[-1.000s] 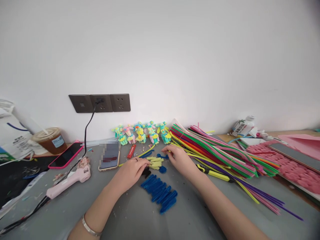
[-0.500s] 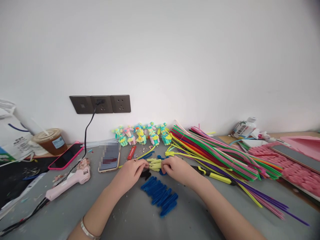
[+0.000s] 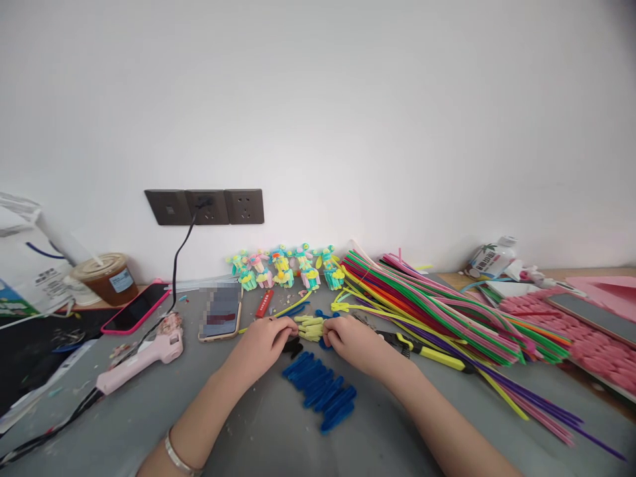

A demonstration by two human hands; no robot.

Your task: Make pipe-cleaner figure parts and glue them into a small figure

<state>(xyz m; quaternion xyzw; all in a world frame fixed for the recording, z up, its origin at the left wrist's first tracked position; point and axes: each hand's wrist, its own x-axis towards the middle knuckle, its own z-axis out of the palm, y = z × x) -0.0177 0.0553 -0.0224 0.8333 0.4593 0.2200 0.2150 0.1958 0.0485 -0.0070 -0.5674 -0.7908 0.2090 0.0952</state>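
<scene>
Yellow fuzzy pieces point(image 3: 311, 328) lie between two curled hands, one at either end.
The left hand point(image 3: 265, 339) has its thumb and fingers drawn nearly together at the left end of the yellow pieces, and the right hand point(image 3: 354, 341) is bent the same way at their right end; whether either pinches a piece or merely touches it, I cannot tell, as the fingertips are partly hidden. The yellow pieces rest at the middle of the gray table point(image 3: 258, 430), in the gap between the fingertips. A black piece point(image 3: 294, 348) lies just beside the left fingers, a bit of blue shows by the right ones, and a zigzag blue piece point(image 3: 320, 389) lies nearer the person, apart from both hands.
</scene>
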